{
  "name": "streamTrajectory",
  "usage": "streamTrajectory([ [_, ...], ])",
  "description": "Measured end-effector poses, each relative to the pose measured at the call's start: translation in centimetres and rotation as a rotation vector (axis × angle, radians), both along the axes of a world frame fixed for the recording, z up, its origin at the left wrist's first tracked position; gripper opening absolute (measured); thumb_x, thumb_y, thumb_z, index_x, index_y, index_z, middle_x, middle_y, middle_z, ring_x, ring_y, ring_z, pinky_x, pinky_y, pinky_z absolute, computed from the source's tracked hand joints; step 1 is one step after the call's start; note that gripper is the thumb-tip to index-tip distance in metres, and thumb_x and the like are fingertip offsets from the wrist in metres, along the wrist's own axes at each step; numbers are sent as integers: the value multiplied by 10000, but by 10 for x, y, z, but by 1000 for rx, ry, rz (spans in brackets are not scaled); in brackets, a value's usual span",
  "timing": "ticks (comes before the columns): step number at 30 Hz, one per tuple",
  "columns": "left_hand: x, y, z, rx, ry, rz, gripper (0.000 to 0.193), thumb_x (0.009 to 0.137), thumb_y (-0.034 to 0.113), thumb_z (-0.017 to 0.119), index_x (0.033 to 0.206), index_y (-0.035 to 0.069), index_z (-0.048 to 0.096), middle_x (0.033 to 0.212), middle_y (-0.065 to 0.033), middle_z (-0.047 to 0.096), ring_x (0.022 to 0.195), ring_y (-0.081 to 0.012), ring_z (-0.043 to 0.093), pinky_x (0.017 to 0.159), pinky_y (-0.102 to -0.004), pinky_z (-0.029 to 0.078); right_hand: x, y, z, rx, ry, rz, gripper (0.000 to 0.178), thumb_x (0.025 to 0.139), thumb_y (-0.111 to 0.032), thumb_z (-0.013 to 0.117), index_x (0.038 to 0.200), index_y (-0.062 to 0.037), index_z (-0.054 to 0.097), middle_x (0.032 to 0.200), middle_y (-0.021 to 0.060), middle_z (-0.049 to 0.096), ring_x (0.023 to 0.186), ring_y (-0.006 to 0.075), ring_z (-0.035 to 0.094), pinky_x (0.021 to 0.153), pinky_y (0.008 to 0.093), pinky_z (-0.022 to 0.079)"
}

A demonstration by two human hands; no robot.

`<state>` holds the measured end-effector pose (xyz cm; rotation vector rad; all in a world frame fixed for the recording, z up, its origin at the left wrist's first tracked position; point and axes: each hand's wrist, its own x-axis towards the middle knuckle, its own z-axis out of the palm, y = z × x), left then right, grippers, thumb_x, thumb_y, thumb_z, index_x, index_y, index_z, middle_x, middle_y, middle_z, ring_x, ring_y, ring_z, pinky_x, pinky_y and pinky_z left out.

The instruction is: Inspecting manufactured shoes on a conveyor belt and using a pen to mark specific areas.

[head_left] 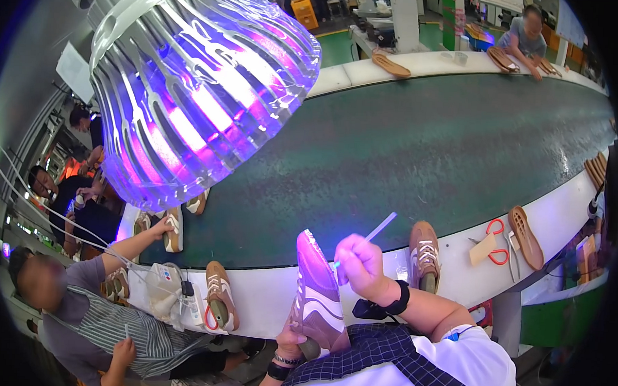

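My left hand (291, 339) grips a brown and white sneaker (320, 314) low down near its heel, holding it with the toe up and the side facing me. No outsole shows on it; the rim near the toe glows under violet light. My right hand (361, 264) is closed around a thin pale stick (381, 226), whose upper end points up and to the right. Its lower tip meets or nearly meets the sneaker's lower edge; I cannot tell what that tip is. A dark wristband sits on each of my wrists.
A large violet-lit lamp (203, 101) hangs at upper left. The green conveyor belt (392, 155) runs behind a white ledge. Sneakers stand left (218, 285) and right (424, 248); red-handled scissors (500, 242) and a brown sole (525, 238) lie farther right. A co-worker's hand (161, 227) holds another shoe.
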<state>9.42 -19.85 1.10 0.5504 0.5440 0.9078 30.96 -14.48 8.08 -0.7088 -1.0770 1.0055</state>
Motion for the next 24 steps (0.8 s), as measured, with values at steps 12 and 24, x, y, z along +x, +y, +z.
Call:
streamTrajectory([
  [12,3,-1,16,33,-5,17,1046,442,51,541,1423,18,177,1342,-161,388,1233,-328,421,1059,-421,333,-10,17,15,51,-160,-219,122,933,-86,460,859,-17,529,598,-19,525,493,21,484,460,188,382],
  [24,4,-4,19,23,37,38,1038,448,88,556,1415,0,188,1333,-172,396,1219,-335,435,1053,-416,343,-11,14,11,51,-202,-210,127,919,-92,483,833,-24,546,609,-24,526,525,21,490,486,193,391],
])
